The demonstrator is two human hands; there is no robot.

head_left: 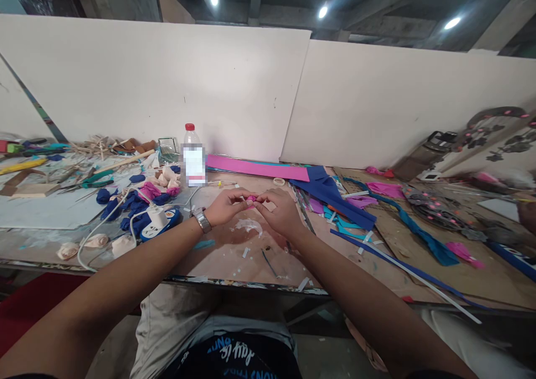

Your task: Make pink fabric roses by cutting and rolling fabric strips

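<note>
Over the middle of the worktable, my left hand (228, 206) and my right hand (280, 210) meet at the fingertips. Both pinch a small pink paper flower (251, 199), partly hidden by the fingers. A watch sits on my left wrist. To the left of my hands lies a pile of dark blue paper flowers (136, 203), with pink flowers (149, 191) and cream flowers (168, 177) behind them. A long pink paper strip (263, 168) lies just beyond my hands, and blue paper (335, 197) is to the right.
A red-capped bottle (194, 161) stands behind the power strip (160, 222), whose white cable loops toward the table's front edge. Green-handled pliers (98, 178) and wood sticks lie at left. On the right are cardboard (402, 245), a teal strip (412, 228) and a thin white strip (422, 281).
</note>
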